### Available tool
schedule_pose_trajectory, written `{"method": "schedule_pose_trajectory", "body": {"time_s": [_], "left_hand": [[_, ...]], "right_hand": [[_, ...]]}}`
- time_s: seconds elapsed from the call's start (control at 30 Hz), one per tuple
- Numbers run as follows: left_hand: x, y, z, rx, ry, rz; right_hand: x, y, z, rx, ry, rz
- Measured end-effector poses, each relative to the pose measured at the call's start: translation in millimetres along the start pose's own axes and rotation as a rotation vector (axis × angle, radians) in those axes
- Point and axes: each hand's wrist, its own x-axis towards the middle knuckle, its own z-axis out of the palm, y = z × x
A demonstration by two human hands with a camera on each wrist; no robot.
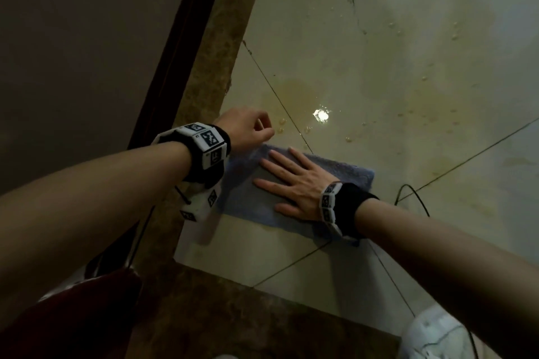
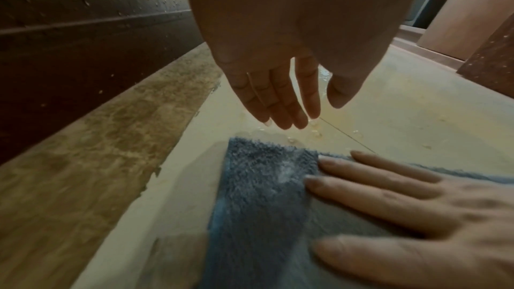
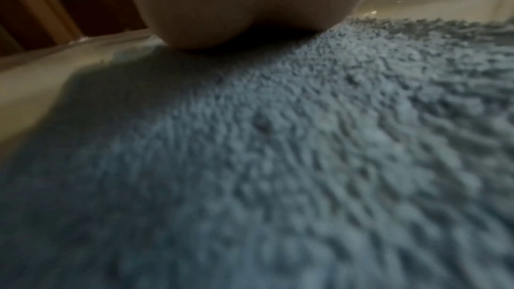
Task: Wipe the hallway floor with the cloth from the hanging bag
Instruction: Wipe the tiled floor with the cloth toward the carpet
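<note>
The blue cloth (image 3: 278, 162) fills the right wrist view: a deep, nubbly terry pile, with the heel of the right hand (image 1: 294, 181) bearing on it. In the head view that hand's fingers (image 2: 370, 188) lie straight and spread, flat on the cloth, clamped on nothing. The left hand (image 1: 245, 128) hangs clear above the far corner, fingers straight, close together and empty.

The cloth lies flat on the pale tiled floor (image 1: 408, 52), beside the brown border strip (image 1: 210, 67); droplets (image 1: 350, 138) and a yellowish stain (image 1: 294, 90) lie just beyond it.

Judgement: soft, limp and light, probably heavier once wet. It should slide on wet tile under a flat palm but bunch if pushed from one edge. Best hold: palm centred, fingers spread.
</note>
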Motion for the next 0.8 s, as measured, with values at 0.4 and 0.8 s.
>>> {"method": "schedule_pose_trajectory", "body": {"time_s": [0.4,0.8], "left_hand": [[22,-1,-10,-0.077,0.172,-0.243],[-2,-35,-7,0.326,-0.233,-0.256]], "right_hand": [[18,89,-42,-0.055,-0.083,0.213],[9,72,-28,0.009,0.011,0.193]]}}
